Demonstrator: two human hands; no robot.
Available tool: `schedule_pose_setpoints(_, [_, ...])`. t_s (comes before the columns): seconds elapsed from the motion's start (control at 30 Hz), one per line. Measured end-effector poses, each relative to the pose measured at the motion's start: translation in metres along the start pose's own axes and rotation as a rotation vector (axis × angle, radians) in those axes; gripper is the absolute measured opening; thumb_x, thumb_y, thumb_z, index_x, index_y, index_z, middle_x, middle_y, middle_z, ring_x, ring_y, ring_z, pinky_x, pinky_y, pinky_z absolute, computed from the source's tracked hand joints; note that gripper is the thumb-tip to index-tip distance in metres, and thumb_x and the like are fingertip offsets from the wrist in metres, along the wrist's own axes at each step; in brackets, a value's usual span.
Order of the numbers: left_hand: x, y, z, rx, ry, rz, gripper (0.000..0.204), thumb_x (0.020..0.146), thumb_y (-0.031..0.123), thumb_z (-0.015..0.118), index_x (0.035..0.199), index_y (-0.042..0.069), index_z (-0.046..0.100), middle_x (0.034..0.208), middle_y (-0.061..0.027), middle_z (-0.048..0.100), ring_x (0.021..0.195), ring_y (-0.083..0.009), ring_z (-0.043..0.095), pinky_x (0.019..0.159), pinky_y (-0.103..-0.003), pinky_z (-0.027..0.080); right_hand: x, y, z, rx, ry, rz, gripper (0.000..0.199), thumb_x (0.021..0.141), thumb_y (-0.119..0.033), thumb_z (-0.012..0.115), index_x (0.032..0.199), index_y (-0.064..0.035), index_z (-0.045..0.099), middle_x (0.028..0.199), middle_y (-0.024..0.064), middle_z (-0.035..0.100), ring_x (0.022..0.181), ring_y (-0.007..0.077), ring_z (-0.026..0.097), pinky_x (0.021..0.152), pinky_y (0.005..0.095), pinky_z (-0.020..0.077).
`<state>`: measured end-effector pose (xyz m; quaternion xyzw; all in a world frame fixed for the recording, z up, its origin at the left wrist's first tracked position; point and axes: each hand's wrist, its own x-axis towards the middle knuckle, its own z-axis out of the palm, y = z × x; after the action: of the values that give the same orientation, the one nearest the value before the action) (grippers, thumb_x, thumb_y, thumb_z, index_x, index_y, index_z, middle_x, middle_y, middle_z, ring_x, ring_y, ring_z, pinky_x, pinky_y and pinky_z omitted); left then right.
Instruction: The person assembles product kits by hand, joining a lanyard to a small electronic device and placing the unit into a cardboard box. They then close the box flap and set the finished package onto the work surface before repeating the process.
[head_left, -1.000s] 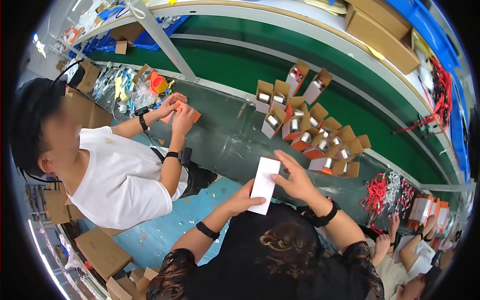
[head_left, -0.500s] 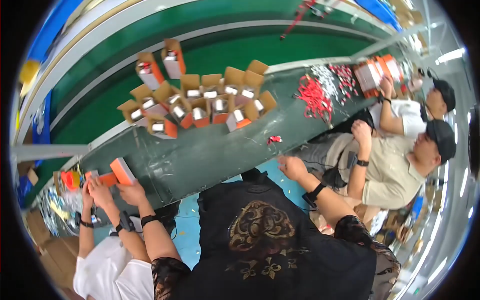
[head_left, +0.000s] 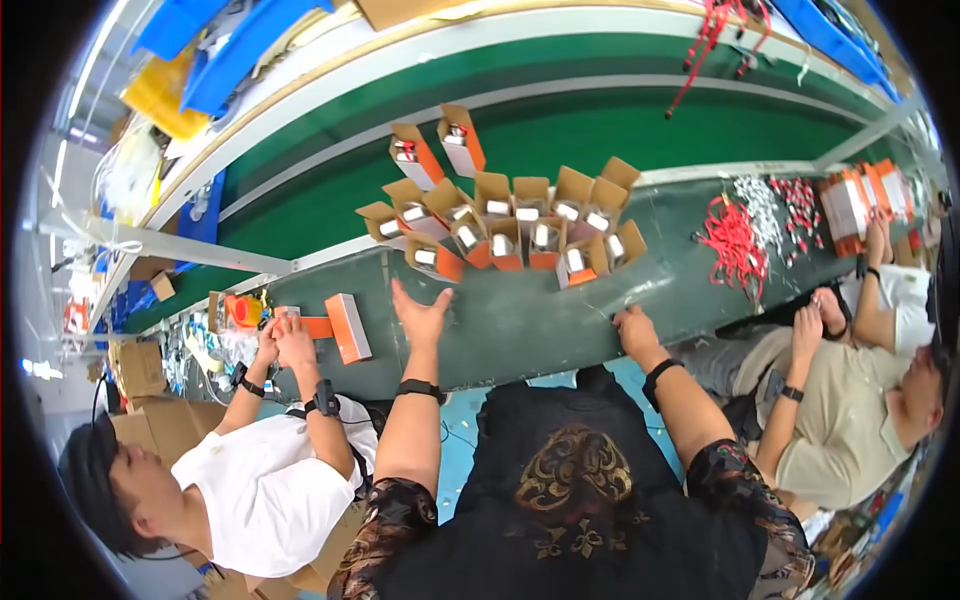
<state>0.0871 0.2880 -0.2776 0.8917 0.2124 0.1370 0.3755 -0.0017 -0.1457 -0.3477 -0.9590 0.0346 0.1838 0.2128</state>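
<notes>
My left hand (head_left: pixel 421 313) hovers over the green work table with fingers and thumb spread, holding nothing. To its left stands an orange-and-white box (head_left: pixel 348 328), apart from it. My right hand (head_left: pixel 637 334) is closed at the table's near side, its fingers curled down. Whatever it grips is hidden under the fingers. Beyond both hands stand several open cardboard boxes (head_left: pixel 503 240) with orange and white sides, flaps up, each with a white piece inside.
Two more open boxes (head_left: pixel 460 148) stand farther back. Red cords (head_left: pixel 735 245), white small parts (head_left: pixel 760 208) and red-and-black pieces (head_left: pixel 797 215) lie in piles at right. A co-worker in white (head_left: pixel 270 480) works at left; another in beige (head_left: pixel 840 410) sits at right.
My left hand has let go of the orange-and-white box and moved right, away from it. My right hand has reached forward onto the table, where a small red item was lying; that item no longer shows.
</notes>
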Motion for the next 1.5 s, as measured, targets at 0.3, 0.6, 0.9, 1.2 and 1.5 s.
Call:
schedule_pose_setpoints(0.3, [0.010,0.017,0.030,-0.276,0.106,-0.016,0.073,0.069,0.022,0.089,0.128,-0.002,0.053,0.113,-0.0147,0.065,0.105,-0.0262,0.061,0.098,-0.036,0.047,-0.029,-0.119,-0.063,0.445,-0.319,-0.271,0.015,0.083,-0.007,0.071,0.097,-0.0087,0.074,0.086,0.0134,0.071,0.085,0.0264,0.071,0.075,0.0378,0.0559])
schedule_pose_setpoints(0.6, [-0.078,0.073,-0.031,-0.295,0.331,0.306,0.066,0.063,0.007,0.084,0.121,0.001,0.053,0.120,-0.0171,0.058,0.113,-0.0332,0.058,0.099,-0.042,0.046,-0.061,-0.284,-0.181,1.003,-0.093,-0.678,0.020,0.080,-0.002,0.079,0.098,-0.0022,0.071,0.096,0.0090,0.072,0.085,0.0108,0.067,0.073,0.0254,0.0544])
schedule_pose_setpoints(0.9, [-0.097,0.141,-0.080,-0.235,0.499,0.396,0.068,0.061,0.012,0.090,0.117,0.002,0.054,0.113,-0.0184,0.055,0.105,-0.0382,0.057,0.094,-0.045,0.047,-0.050,-0.328,-0.184,0.372,0.420,-0.960,0.028,0.076,-0.017,0.083,0.095,-0.0050,0.067,0.084,0.0079,0.070,0.074,0.0243,0.068,0.067,0.0318,0.0538])
schedule_pose_setpoints(1.2, [-0.100,0.162,-0.093,-0.180,0.452,0.491,0.060,0.060,0.010,0.084,0.113,0.003,0.057,0.104,-0.0174,0.059,0.097,-0.0360,0.059,0.085,-0.046,0.048,-0.047,-0.316,-0.183,0.366,0.546,-1.032,0.013,0.079,-0.018,0.079,0.086,-0.0100,0.072,0.079,0.0040,0.068,0.070,0.0237,0.063,0.073,0.0363,0.0467])
schedule_pose_setpoints(1.5, [-0.107,0.162,-0.090,-0.093,0.347,0.661,0.057,0.066,0.017,0.083,0.115,0.002,0.059,0.104,-0.0161,0.061,0.093,-0.0361,0.059,0.081,-0.044,0.049,-0.074,-0.310,-0.207,0.206,0.023,-0.792,0.036,0.083,-0.029,0.075,0.107,-0.0032,0.070,0.097,0.0152,0.070,0.095,0.0329,0.060,0.085,0.0457,0.0476])
